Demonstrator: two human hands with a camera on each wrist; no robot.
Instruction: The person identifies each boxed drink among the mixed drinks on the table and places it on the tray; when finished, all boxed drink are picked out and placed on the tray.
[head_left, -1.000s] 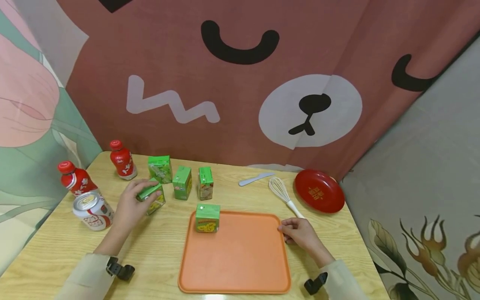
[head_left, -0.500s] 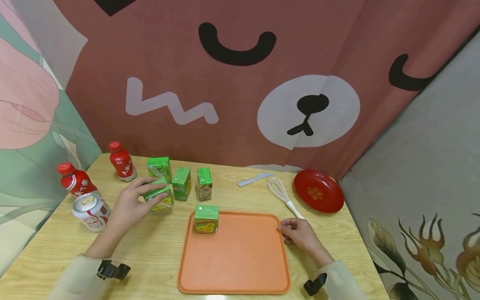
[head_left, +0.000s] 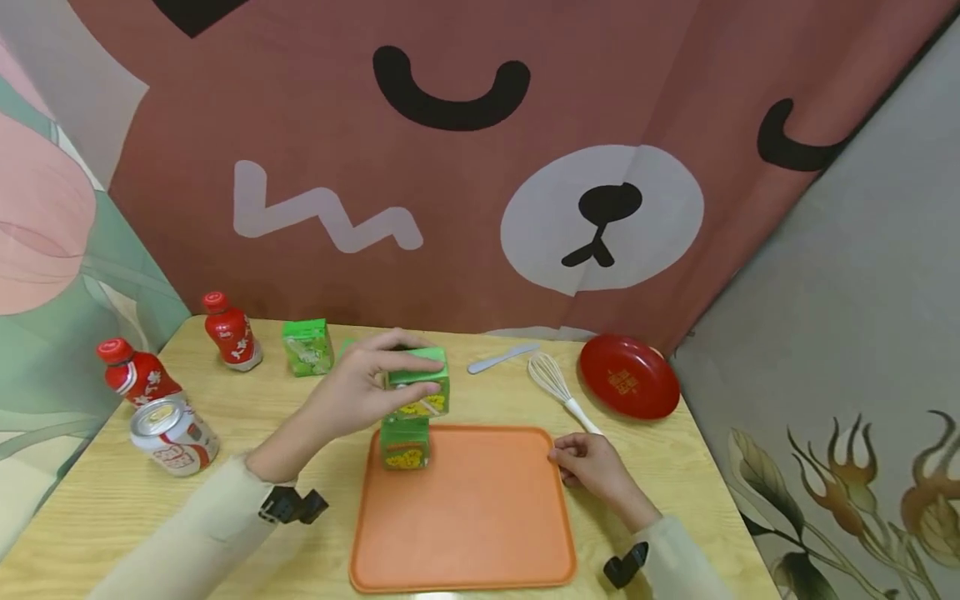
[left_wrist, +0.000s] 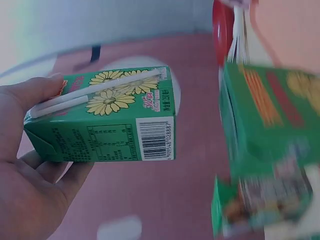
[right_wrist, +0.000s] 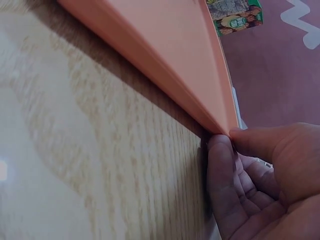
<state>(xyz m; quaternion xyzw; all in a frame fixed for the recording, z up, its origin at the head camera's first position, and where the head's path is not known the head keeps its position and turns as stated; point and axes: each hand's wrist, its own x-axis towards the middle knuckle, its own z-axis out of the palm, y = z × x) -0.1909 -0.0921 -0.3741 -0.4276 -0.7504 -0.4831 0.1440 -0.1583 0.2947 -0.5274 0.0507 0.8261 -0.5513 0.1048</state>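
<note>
My left hand [head_left: 356, 387] grips a green drink carton [head_left: 423, 385] between thumb and fingers, raised near the back left corner of an orange tray [head_left: 465, 521]. In the left wrist view this carton [left_wrist: 112, 117] shows yellow flowers, a wrapped white straw and a barcode. A similar green carton [head_left: 405, 446] stands on the tray's back left corner, just in front of the raised one. At the tray's right side, my right hand [head_left: 600, 473] pinches the rim near the back corner, thumb above and curled fingers below, as the right wrist view shows.
Another green carton [head_left: 307, 348] stands at the back left; others are mostly hidden behind my left hand. Two red bottles [head_left: 231, 333] and a silver-topped can [head_left: 174, 435] stand left. A knife [head_left: 502, 358], a whisk [head_left: 558, 387] and a red plate [head_left: 630, 377] lie at the back right.
My left hand has lifted the carton from the table's left side and carried it right, to near the tray's back left corner. The right hand keeps its place at the tray rim.
</note>
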